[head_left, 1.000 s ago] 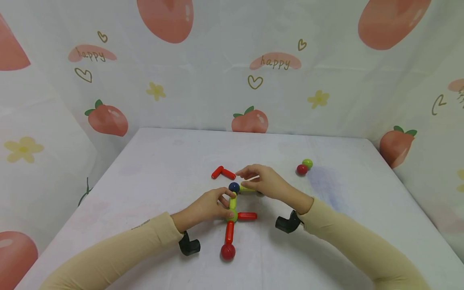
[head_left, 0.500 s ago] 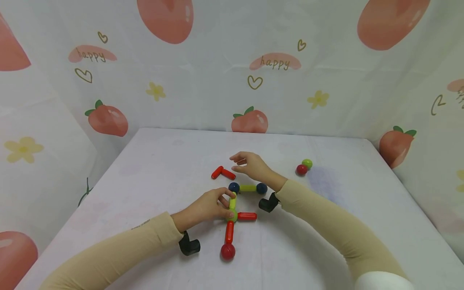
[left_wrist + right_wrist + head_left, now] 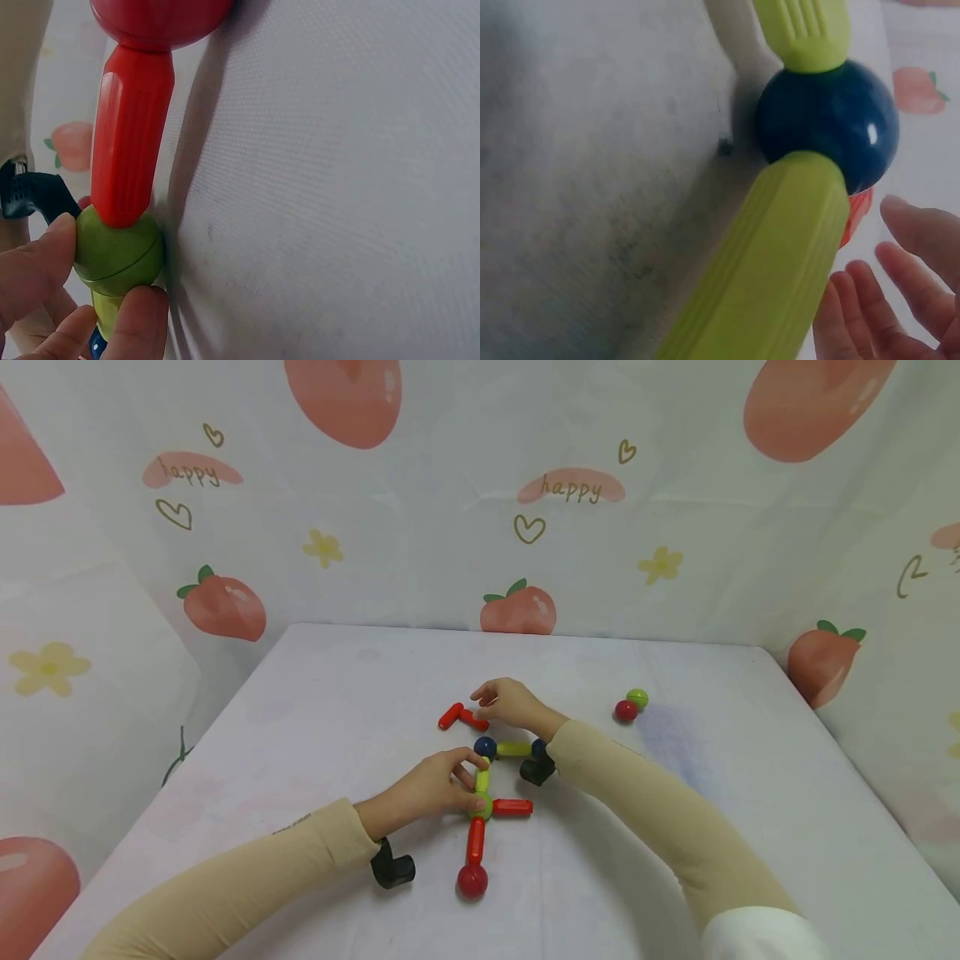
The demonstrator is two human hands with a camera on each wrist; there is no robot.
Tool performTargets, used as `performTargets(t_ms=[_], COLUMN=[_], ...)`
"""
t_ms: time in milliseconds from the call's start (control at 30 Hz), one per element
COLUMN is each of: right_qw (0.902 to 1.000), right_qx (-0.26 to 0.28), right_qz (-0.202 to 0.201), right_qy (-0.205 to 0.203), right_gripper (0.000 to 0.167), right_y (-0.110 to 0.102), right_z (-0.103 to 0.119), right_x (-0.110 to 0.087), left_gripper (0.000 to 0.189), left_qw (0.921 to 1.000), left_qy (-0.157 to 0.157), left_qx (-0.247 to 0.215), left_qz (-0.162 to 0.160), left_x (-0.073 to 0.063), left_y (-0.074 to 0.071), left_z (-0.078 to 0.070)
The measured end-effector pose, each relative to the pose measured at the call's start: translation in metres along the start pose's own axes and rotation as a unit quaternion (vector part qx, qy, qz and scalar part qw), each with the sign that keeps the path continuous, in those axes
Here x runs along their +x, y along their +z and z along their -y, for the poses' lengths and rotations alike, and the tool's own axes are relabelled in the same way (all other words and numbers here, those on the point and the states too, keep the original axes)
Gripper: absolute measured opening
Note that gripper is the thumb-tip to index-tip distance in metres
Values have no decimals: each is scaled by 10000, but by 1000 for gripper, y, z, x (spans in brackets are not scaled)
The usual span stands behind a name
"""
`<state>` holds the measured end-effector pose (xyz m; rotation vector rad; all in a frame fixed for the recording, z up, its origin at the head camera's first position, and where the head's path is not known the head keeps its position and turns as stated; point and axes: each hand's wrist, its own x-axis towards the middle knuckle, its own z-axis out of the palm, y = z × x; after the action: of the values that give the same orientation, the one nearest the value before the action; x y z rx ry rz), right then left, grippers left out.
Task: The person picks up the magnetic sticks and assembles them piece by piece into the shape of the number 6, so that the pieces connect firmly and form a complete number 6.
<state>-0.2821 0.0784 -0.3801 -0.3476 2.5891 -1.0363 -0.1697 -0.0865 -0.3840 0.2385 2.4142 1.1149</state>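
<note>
My left hand pinches the green ball at the middle of a ball-and-rod construction. From that ball, one red rod runs to a red ball and another red rod points right. A yellow-green rod leads to a blue ball. Beyond it, a second yellow-green rod reaches another blue ball, partly hidden by my right wrist's camera. My right hand, fingers loosely bent and holding nothing, hovers by two loose red rods, partly covering one.
Toward the back right of the white-covered table lie a loose red ball and a green ball, close together. A printed cloth hangs behind the table.
My right hand has left the yellow-green rod between the blue balls and moved left and farther back, to the loose red rods. My left hand keeps its place.
</note>
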Motion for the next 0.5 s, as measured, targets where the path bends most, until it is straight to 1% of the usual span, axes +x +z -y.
performTargets(t_ms=[200,333,500], right_qw=[9996,9995,9990], right_qx=[-32,-122,-97], right_qz=[215,256,376], right_qy=[155,148,223], right_gripper=[34,32,31], right_y=[6,8,6], right_z=[-3,-2,0], right_x=[8,9,8], left_gripper=[44,44,44], left_qw=[10000,9999,10000], left_qy=[27,101,63], left_qx=[23,46,35], left_qz=[10,25,3], left_x=[0,-1,0], left_y=[-1,-1,-1], left_z=[0,0,0])
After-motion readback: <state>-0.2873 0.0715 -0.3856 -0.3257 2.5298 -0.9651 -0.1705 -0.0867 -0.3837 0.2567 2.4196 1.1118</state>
